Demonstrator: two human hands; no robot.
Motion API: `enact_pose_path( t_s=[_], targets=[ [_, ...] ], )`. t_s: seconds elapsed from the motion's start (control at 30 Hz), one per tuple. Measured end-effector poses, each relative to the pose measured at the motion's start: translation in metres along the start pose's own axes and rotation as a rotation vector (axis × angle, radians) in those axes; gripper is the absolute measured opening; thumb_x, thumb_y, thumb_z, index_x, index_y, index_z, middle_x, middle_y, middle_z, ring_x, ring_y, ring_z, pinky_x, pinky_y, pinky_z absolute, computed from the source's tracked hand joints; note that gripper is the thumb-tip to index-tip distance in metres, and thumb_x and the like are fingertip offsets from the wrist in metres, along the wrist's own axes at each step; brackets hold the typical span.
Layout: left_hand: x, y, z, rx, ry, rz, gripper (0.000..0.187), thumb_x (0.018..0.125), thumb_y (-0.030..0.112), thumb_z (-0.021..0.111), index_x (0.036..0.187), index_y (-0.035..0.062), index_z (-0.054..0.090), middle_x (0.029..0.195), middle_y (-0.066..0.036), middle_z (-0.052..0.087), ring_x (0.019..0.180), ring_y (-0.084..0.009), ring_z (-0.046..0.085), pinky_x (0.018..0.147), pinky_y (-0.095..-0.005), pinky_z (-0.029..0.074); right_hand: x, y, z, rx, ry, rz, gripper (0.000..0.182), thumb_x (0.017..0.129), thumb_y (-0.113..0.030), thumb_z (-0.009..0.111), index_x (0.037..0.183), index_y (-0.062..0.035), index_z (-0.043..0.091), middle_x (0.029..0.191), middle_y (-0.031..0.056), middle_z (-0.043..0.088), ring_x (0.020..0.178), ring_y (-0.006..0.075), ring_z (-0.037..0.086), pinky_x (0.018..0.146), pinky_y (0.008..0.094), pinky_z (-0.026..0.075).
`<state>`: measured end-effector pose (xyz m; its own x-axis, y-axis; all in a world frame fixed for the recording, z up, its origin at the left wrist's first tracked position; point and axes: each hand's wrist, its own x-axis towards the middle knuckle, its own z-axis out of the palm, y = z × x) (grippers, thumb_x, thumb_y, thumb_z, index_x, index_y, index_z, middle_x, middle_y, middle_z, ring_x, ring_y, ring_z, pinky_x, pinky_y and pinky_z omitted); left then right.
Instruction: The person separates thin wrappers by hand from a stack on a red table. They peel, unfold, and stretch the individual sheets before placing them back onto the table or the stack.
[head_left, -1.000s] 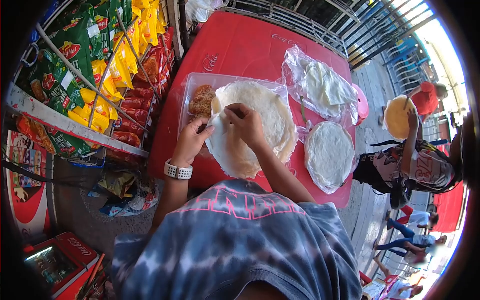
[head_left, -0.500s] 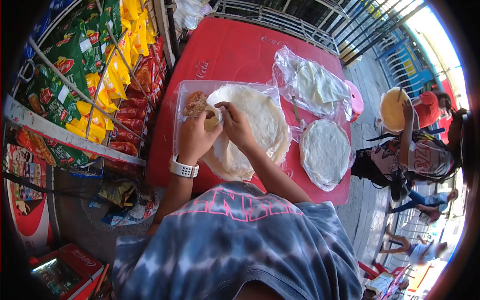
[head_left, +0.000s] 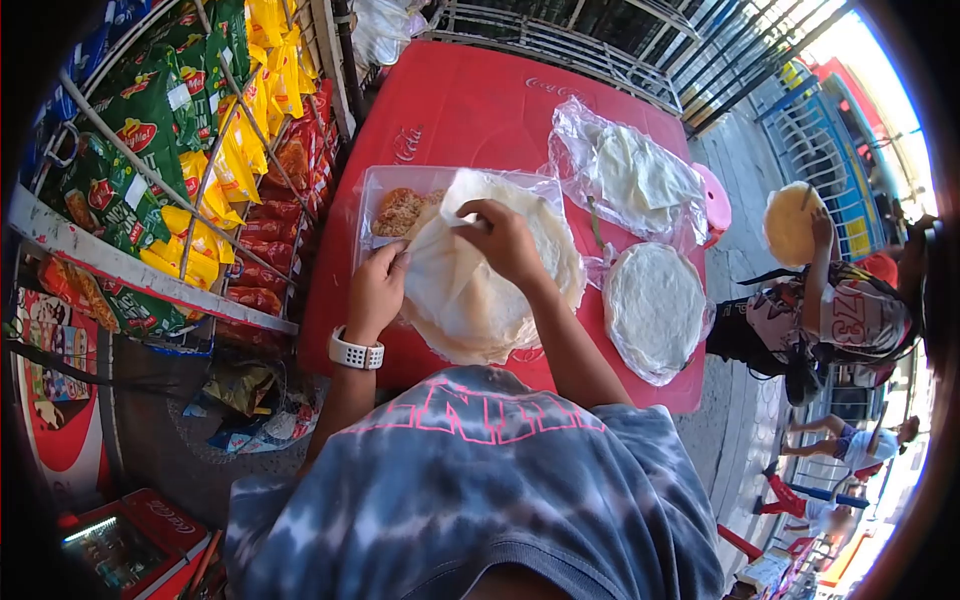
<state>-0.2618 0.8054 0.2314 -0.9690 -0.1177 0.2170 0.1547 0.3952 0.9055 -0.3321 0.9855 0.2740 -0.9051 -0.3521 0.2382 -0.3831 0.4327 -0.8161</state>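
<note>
A stack of thin, round spring roll wrappers lies on the table, partly over a clear plastic tray. At its left edge my left hand, wearing a white watch, pinches the side of one lifted wrapper. My right hand is closed on the same sheet farther up, above the stack. The raised sheet is creased and slightly see-through between my hands. Just beyond my left hand, brown crumbly food sits in the tray, with the sheet hiding some of it.
On the red table, another round stack of wrappers is at the right. Behind it are pale sheets in clear plastic and a pink round object. Snack packs hang at left. A person at right holds a round pale disc.
My hands have moved apart, left hand toward me and right hand to the right. The wrapper now spreads up between them. People in the street at right have shifted.
</note>
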Motion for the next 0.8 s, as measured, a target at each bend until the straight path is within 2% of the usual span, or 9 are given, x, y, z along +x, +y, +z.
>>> enact_pose_path(
  t_s=[0.07, 0.1, 0.2, 0.33, 0.47, 0.57, 0.67, 0.7, 0.8],
  targets=[
    [-0.005, -0.006, -0.003, -0.005, 0.032, -0.025, 0.02, 0.083, 0.012, 0.049, 0.098, 0.0003, 0.055, 0.083, -0.017, 0.06, 0.073, -0.027, 0.059, 0.064, -0.0303, 0.044, -0.001, 0.017, -0.001, 0.018, 0.161, 0.016, 0.019, 0.072, -0.011, 0.062, 0.089, -0.0027, 0.059, 0.062, 0.0036, 0.049, 0.056, 0.0091, 0.044, 0.051, 0.0242, 0.037],
    [-0.006, -0.008, -0.003, -0.009, 0.047, -0.035, 0.02, 0.083, 0.012, 0.049, 0.097, 0.0003, 0.055, 0.083, -0.016, 0.06, 0.074, -0.0271, 0.059, 0.065, -0.0305, 0.045, -0.003, 0.019, -0.001, 0.056, 0.214, 0.13, 0.016, 0.075, -0.012, 0.059, 0.088, -0.0022, 0.058, 0.064, 0.0027, 0.051, 0.057, 0.0086, 0.045, 0.052, 0.0242, 0.038],
    [-0.009, -0.011, -0.005, 0.083, -0.054, -0.077, 0.026, 0.08, 0.013, 0.052, 0.104, 0.0016, 0.052, 0.085, -0.016, 0.06, 0.077, -0.0273, 0.059, 0.067, -0.031, 0.045, -0.012, 0.019, 0.007, 0.146, 0.224, 0.313, 0.015, 0.075, -0.011, 0.06, 0.087, -0.002, 0.057, 0.079, 0.01, 0.055, 0.065, 0.0167, 0.055, 0.063, 0.0268, 0.043],
    [0.007, 0.009, 0.001, 0.047, -0.082, 0.133, 0.042, 0.077, 0.014, 0.056, 0.116, 0.0038, 0.042, 0.089, -0.018, 0.057, 0.081, -0.0308, 0.058, 0.068, -0.0332, 0.045, -0.02, 0.009, 0.015, 0.58, 0.026, 0.253, 0.02, 0.08, -0.009, 0.051, 0.096, 0.0018, 0.05, 0.084, 0.0091, 0.056, 0.073, 0.0124, 0.054, 0.066, 0.0254, 0.043],
    [0.029, 0.045, 0.015, 0.207, -0.103, 0.257, 0.046, 0.075, 0.012, 0.057, 0.117, 0.0048, 0.04, 0.089, -0.019, 0.057, 0.081, -0.0334, 0.056, 0.068, -0.0357, 0.045, -0.019, -0.013, 0.017, 0.626, 0.033, 0.232, 0.025, 0.081, -0.01, 0.05, 0.102, 0.0012, 0.044, 0.077, 0.0074, 0.057, 0.069, 0.0115, 0.054, 0.065, 0.0232, 0.042],
    [0.035, 0.051, 0.014, 0.159, -0.14, 0.234, 0.04, 0.075, 0.011, 0.057, 0.113, 0.0049, 0.046, 0.086, -0.019, 0.058, 0.077, -0.0333, 0.057, 0.064, -0.0373, 0.045, -0.02, -0.026, 0.008, 0.587, 0.04, 0.241, 0.028, 0.079, -0.011, 0.053, 0.104, -0.0009, 0.043, 0.072, 0.0066, 0.056, 0.068, 0.0114, 0.054, 0.064, 0.023, 0.042],
    [0.038, 0.044, 0.013, 0.069, -0.136, 0.216, 0.024, 0.078, 0.016, 0.055, 0.099, 0.0035, 0.056, 0.078, -0.019, 0.058, 0.07, -0.0324, 0.058, 0.057, -0.036, 0.044, -0.022, -0.012, -0.001, 0.142, -0.101, 0.155, 0.032, 0.076, -0.014, 0.059, 0.102, -0.0029, 0.045, 0.069, 0.0078, 0.056, 0.065, 0.0113, 0.053, 0.06, 0.0237, 0.041],
    [0.036, 0.043, 0.011, 0.076, -0.158, 0.156, 0.022, 0.079, 0.017, 0.054, 0.096, 0.003, 0.057, 0.077, -0.019, 0.058, 0.069, -0.0324, 0.058, 0.056, -0.0352, 0.044, -0.021, -0.021, -0.006, 0.03, -0.05, 0.205, 0.03, 0.072, -0.016, 0.065, 0.095, -0.0031, 0.05, 0.062, 0.0074, 0.052, 0.058, 0.0101, 0.048, 0.053, 0.0245, 0.039],
    [0.031, 0.028, 0.01, 0.039, -0.092, 0.055, 0.02, 0.082, 0.02, 0.052, 0.089, 0.0021, 0.059, 0.07, -0.018, 0.058, 0.065, -0.0291, 0.059, 0.054, -0.0326, 0.043, -0.018, 0.001, -0.004, 0.093, 0.252, 0.048, 0.025, 0.071, -0.018, 0.066, 0.086, -0.0018, 0.055, 0.057, 0.0063, 0.047, 0.051, 0.0087, 0.043, 0.048, 0.0241, 0.035]
  ],
)
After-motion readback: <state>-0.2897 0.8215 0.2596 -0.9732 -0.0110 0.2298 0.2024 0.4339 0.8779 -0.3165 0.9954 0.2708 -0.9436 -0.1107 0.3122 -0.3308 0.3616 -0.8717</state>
